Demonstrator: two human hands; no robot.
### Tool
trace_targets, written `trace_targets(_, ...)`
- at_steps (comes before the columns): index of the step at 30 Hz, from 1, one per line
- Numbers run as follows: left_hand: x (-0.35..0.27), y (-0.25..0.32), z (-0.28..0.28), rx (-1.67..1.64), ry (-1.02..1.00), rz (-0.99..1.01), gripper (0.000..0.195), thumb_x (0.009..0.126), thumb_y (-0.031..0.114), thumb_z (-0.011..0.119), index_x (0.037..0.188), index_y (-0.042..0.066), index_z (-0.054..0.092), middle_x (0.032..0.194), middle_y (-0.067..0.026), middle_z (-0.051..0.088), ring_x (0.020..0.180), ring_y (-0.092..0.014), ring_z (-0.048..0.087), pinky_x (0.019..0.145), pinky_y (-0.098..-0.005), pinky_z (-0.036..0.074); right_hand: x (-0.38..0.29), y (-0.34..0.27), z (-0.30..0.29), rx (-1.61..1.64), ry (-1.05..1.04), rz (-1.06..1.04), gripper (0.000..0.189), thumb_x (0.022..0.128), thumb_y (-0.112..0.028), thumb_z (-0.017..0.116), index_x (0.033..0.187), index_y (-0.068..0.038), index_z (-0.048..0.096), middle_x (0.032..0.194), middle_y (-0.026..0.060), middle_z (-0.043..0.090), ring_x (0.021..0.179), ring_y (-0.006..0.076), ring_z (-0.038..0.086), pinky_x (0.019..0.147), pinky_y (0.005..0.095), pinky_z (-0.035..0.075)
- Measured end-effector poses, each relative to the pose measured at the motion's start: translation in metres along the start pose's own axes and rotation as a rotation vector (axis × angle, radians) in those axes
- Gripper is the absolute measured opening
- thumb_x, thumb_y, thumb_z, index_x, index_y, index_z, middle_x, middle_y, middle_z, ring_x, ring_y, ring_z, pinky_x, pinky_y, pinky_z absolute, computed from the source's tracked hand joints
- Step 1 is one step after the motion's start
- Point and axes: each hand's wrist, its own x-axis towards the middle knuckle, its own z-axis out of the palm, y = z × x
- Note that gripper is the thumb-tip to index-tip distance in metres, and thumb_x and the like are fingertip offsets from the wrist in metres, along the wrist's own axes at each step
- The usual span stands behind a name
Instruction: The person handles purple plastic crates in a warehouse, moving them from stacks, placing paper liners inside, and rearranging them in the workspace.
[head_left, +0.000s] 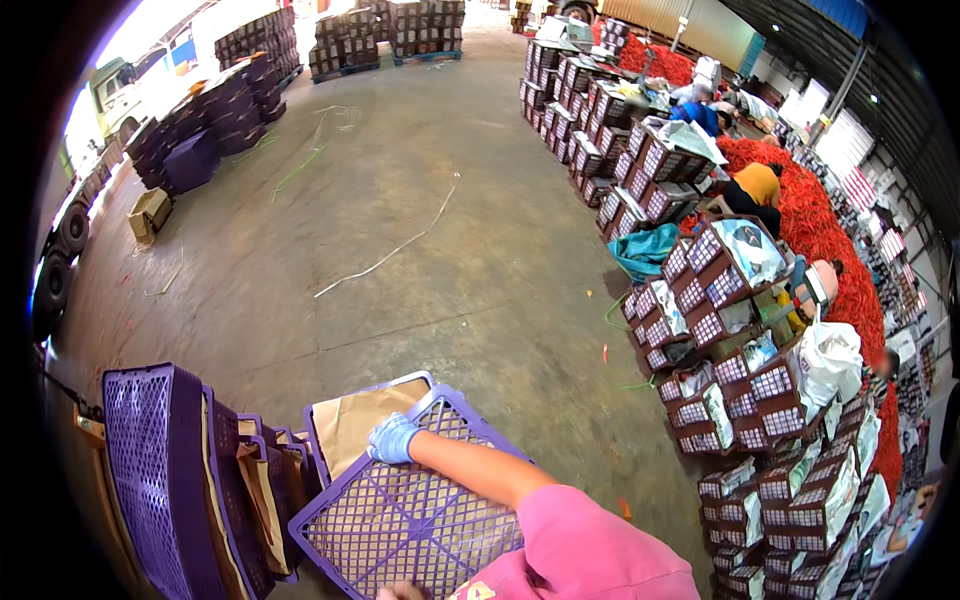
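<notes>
A purple plastic crate (420, 517) is tilted before me, its lattice base facing up. My right hand (393, 439), in a light blue glove, has its fingers curled over the crate's far edge. At the bottom rim of the picture, a small part of my left hand (401, 591) shows by the crate's near side, and its grip is cut off. Just beyond the held crate, another purple crate lined with brown paper (360, 420) lies partly covered. To the left, several nested purple crates (142, 465) lean in a row, with brown paper (262, 502) between them.
Along the right stand stacks of brown crates (705, 300), with people and a long heap of red chillies (817, 202) behind. A teal sheet (645, 251) lies beside them. Across the concrete floor (420, 285) lie a loose strap (390, 259) and a cardboard box (150, 216).
</notes>
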Motion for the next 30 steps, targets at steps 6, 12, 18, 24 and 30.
trace_targets(6,-0.024,-0.022,-0.004,-0.135,0.170,-0.114,0.038,0.087,0.031,0.053,0.108,-0.001,0.054,0.100,-0.0173,0.057,0.085,-0.018,0.053,0.073,-0.0317,0.046,0.005,-0.049,0.020,-0.048,0.162,-0.076,0.036,0.084,-0.036,0.042,0.082,-0.009,0.066,0.087,0.0128,0.062,0.085,0.0294,0.059,0.076,0.0416,0.043)
trace_targets(12,-0.021,-0.028,-0.004,-0.166,0.206,-0.102,0.038,0.087,0.029,0.053,0.107,-0.003,0.054,0.099,-0.0159,0.057,0.084,-0.017,0.053,0.073,-0.0315,0.046,-0.034,-0.053,-0.012,0.029,0.239,-0.077,0.033,0.083,-0.034,0.045,0.079,-0.008,0.065,0.086,0.0130,0.061,0.084,0.0288,0.058,0.074,0.0418,0.044)
trace_targets(18,-0.022,-0.023,-0.007,-0.139,0.251,-0.081,0.038,0.087,0.028,0.053,0.107,-0.005,0.053,0.098,-0.0146,0.057,0.083,-0.017,0.052,0.072,-0.0313,0.046,-0.095,-0.002,-0.061,0.161,0.540,-0.088,0.029,0.086,-0.027,0.046,0.076,-0.004,0.059,0.081,0.0176,0.059,0.079,0.0341,0.056,0.072,0.0444,0.043)
trace_targets(24,0.042,0.104,-0.038,0.098,0.300,0.618,0.036,0.088,0.029,0.051,0.107,-0.001,0.054,0.091,-0.0096,0.057,0.077,-0.016,0.053,0.066,-0.0313,0.047,-0.185,0.036,-0.037,0.546,0.446,0.240,0.030,0.086,-0.031,0.049,0.091,-0.003,0.058,0.081,0.0162,0.060,0.076,0.0292,0.058,0.070,0.0394,0.046)
trace_targets(30,0.183,0.146,-0.027,0.566,0.104,0.686,0.031,0.080,0.022,0.060,0.096,-0.004,0.056,0.083,-0.0093,0.060,0.074,-0.018,0.054,0.069,-0.0311,0.044,-0.240,-0.009,0.126,1.349,-0.045,0.439,0.033,0.082,-0.030,0.059,0.093,0.001,0.061,0.081,0.0096,0.063,0.068,0.0154,0.058,0.060,0.0338,0.047)
